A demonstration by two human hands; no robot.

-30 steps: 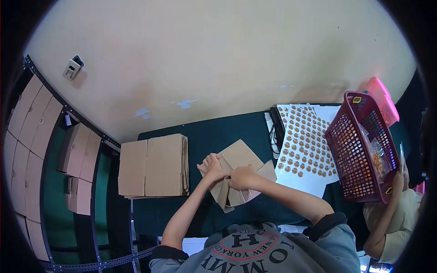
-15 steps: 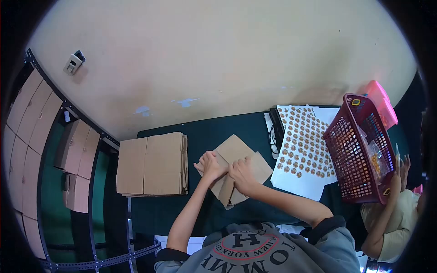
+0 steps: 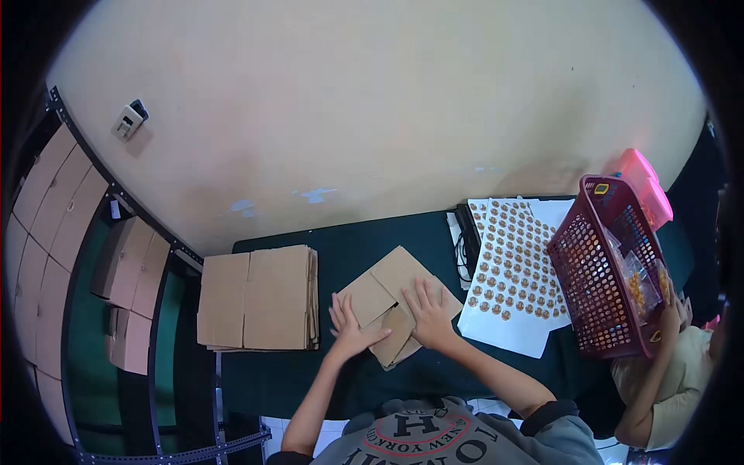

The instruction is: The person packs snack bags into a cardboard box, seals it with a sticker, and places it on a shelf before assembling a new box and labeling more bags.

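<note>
A cardboard box (image 3: 397, 267) lies on the dark green tabletop, turned at an angle, its flaps folded across one another. My left hand (image 3: 351, 333) rests on its left flaps, fingers spread. Across the right flaps lies my right hand (image 3: 428, 314), also with fingers apart and flat. Neither hand grips anything. To the left of the box is a stack of flattened cardboard boxes (image 3: 283, 298).
Sheets of round stickers (image 3: 508, 256) lie right of the box, beside a dark flat item with a cable. Farther right stand a maroon basket (image 3: 593, 287) holding bagged items and a pink container (image 3: 647, 186). A co-worker's hand (image 3: 670, 306) touches the basket. Shelves (image 3: 128, 263) hold boxes at left.
My hands have opened from gripping the flaps and now lie flat on the box. Its raised flap is down. The co-worker's hand has moved against the basket's edge.
</note>
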